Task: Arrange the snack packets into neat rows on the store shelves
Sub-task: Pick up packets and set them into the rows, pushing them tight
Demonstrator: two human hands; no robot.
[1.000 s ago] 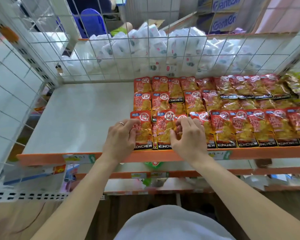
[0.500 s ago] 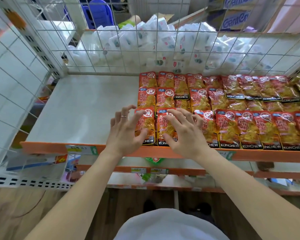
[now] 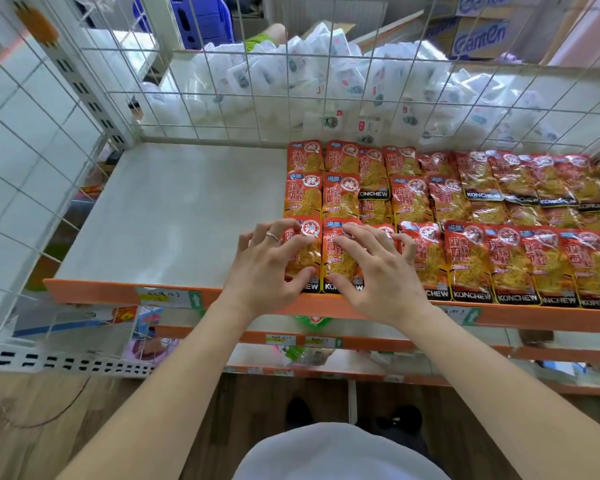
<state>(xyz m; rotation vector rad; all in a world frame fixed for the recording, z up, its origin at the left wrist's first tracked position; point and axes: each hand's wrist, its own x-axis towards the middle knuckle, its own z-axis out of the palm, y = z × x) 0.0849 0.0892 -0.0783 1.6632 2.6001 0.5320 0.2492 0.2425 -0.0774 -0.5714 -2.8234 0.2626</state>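
Head view, single camera.

The red-and-orange foil snack packets (image 3: 465,237), each with a black KONCHEW band, lie flat on the right part of the white shelf board with an orange front lip (image 3: 174,216). I count three rows from front to back, overlapping like shingles. Each packet's long axis runs front to back across the board. The black band points at the front lip and the round printed seal at the white wire-grid back panel (image 3: 257,109). The left edge of the block sits near the middle of the board.

The left hand (image 3: 267,268), with a thin silver ring (image 3: 272,236) on one finger, is spread wide over the leftmost front-row packet (image 3: 305,252). Its fingertips are at the packet's top edge, and the thumb touches the lower end by the black band.

The right hand (image 3: 378,271) is just beside it, fingers fanned and slightly bent. It rests on the second front-row packet (image 3: 340,261) and reaches over onto the third. Neither hand wraps round anything; both lie on the packets from above. The hands are near each other, not touching.

Behind the grid is a heap of white plastic packs (image 3: 326,81). A white price label with a green arrow (image 3: 170,297) sits on the orange lip. Lower orange-edged shelves (image 3: 361,344) show beneath.
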